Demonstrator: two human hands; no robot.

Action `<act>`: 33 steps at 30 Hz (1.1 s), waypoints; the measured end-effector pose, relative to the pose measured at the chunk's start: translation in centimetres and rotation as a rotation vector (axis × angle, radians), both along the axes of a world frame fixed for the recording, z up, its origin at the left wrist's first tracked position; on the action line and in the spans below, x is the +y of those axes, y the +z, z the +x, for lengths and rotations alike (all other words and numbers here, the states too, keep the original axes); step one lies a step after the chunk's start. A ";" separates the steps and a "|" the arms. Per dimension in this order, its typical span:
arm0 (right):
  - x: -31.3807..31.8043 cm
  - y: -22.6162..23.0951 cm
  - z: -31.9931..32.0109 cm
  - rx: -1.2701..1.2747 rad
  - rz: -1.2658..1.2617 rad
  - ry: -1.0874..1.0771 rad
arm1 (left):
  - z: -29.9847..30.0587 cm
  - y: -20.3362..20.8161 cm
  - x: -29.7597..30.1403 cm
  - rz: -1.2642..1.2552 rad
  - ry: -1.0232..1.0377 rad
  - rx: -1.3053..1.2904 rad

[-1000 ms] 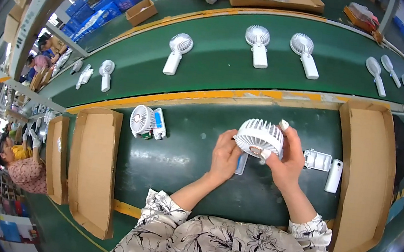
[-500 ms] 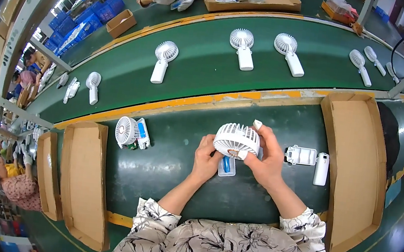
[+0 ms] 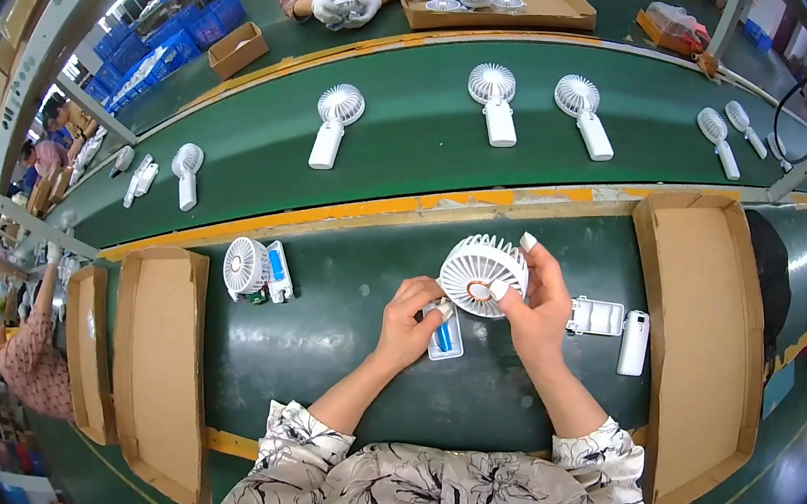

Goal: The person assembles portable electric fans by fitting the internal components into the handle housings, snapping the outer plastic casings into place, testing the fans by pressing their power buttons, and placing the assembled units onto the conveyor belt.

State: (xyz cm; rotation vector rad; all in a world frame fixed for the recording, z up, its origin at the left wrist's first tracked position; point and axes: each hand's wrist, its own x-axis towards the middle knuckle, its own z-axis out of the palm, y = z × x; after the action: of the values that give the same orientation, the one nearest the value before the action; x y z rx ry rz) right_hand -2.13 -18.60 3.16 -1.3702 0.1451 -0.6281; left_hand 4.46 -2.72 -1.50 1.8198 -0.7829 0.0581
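My right hand point(image 3: 542, 314) grips a white round fan head point(image 3: 476, 279), with its thumb on the front grille and a finger behind it. Just below and left of that, my left hand point(image 3: 409, 325) pinches the top end of an opened white handle shell point(image 3: 447, 350), which has a blue battery point(image 3: 444, 336) inside. What exactly its fingertips hold is hidden. To the right of my right hand lie an empty white handle shell point(image 3: 599, 317) and a closed white handle piece point(image 3: 633, 343). Another fan head point(image 3: 246, 266) lies at the left beside its opened handle with a blue cell.
Cardboard trays point(image 3: 703, 359) stand on the right and the left point(image 3: 158, 363). Beyond a yellow-edged ledge runs a green conveyor belt point(image 3: 407, 142) carrying several white handheld fans point(image 3: 337, 123). Across it, a gloved person point(image 3: 345, 9) works beside a cardboard tray of fan parts point(image 3: 498, 17).
The fan head has tilted so its front grille turns more toward me. My left hand has left the fan head's side and moved down to the handle shell. Belt fans shifted slightly right.
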 end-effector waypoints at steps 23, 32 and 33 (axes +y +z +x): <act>-1.2 0.8 0.2 0.114 0.251 -0.056 | 0.0 -0.6 1.3 -0.359 0.113 0.272; -0.8 -2.9 1.2 0.253 0.067 -0.057 | -2.4 1.3 3.8 0.283 0.144 -0.156; -1.1 -3.1 1.7 0.240 0.059 -0.055 | -2.0 1.3 4.0 0.310 0.242 -0.143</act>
State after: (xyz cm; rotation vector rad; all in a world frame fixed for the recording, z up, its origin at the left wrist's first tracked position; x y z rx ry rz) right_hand -0.47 -19.73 0.09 -1.3849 0.3919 -0.4995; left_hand 2.49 1.29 -0.18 2.2195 -0.6946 0.2373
